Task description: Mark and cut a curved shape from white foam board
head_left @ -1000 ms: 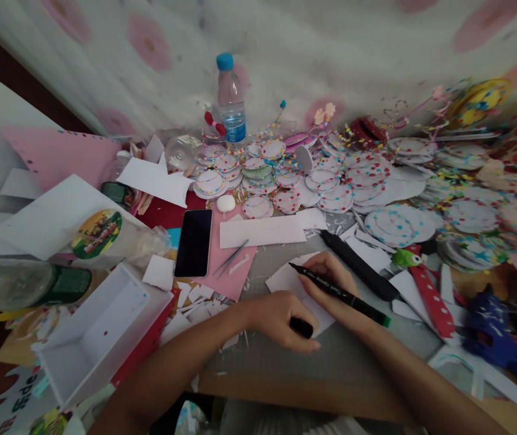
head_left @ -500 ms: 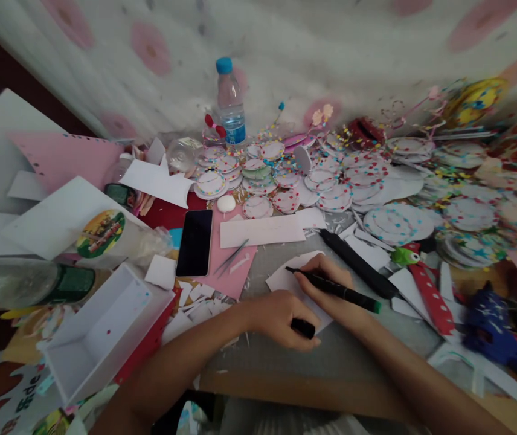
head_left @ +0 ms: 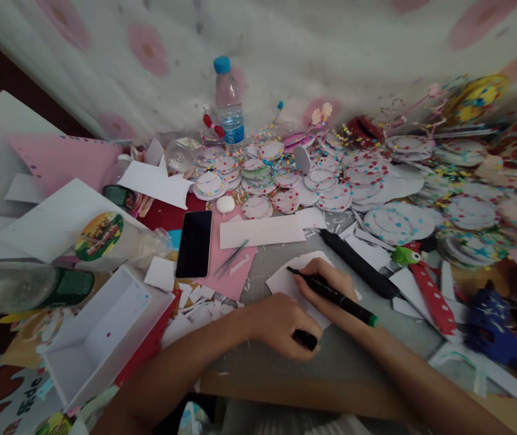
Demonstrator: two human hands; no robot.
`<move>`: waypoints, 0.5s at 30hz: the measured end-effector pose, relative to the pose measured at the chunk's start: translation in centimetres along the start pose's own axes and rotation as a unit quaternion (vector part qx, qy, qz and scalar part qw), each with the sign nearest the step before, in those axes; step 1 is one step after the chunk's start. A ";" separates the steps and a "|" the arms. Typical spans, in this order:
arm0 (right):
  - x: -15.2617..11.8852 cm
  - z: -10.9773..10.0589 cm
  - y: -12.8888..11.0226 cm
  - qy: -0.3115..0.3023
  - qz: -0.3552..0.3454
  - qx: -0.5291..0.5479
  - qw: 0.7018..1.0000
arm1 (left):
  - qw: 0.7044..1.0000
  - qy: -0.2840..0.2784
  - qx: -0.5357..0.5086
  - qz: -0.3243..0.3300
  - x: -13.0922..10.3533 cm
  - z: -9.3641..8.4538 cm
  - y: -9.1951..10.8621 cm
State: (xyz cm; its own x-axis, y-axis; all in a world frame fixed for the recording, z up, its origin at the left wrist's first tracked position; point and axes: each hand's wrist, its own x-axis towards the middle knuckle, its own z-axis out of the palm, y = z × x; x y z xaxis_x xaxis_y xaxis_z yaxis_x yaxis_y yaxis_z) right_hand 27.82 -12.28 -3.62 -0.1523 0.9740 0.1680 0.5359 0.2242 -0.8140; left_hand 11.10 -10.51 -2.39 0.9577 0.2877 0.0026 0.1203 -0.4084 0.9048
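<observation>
My right hand [head_left: 324,281] grips a black marker [head_left: 342,302] with a green end, its dark tip pointing left over a white piece of paper [head_left: 281,279]. Closed around a black marker cap [head_left: 305,339], my left hand [head_left: 281,323] rests at the paper's lower left edge. Both hands partly cover the paper, which lies on the grey work surface [head_left: 258,362]. Just beyond it are a long pale strip [head_left: 263,232] and a pair of tweezers [head_left: 231,260] on pink paper.
A phone [head_left: 194,244] and an open white box [head_left: 109,332] stand to the left. Stacks of decorated paper discs [head_left: 335,181] line the back beside a water bottle [head_left: 230,103]. On the right lie a black pen-like tool [head_left: 358,263] and a blue glue gun [head_left: 494,326].
My left hand has shifted slightly right and down with the cap. The marker's green end has dipped a little lower and to the left in my right hand.
</observation>
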 end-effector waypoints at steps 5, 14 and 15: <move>-0.1 0.0 -0.1 0.015 -0.003 -0.019 1.000 | 1.000 0.003 -0.004 0.000 0.0 -0.2 0.2; -0.2 0.1 0.0 0.029 0.000 -0.031 0.999 | 1.000 0.001 -0.004 -0.006 0.0 -0.2 0.2; -0.2 0.1 0.0 0.038 0.003 -0.033 0.999 | 1.000 0.000 -0.004 -0.008 0.0 -0.2 0.2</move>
State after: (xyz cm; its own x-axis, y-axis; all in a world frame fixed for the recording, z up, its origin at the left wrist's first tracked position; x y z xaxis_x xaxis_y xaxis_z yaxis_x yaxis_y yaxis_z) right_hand 27.78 -12.50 -3.68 -0.0864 0.9746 0.2067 0.5898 0.2172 -0.7778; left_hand 11.09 -10.44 -2.12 0.9557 0.2942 -0.0119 0.1335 -0.3971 0.9080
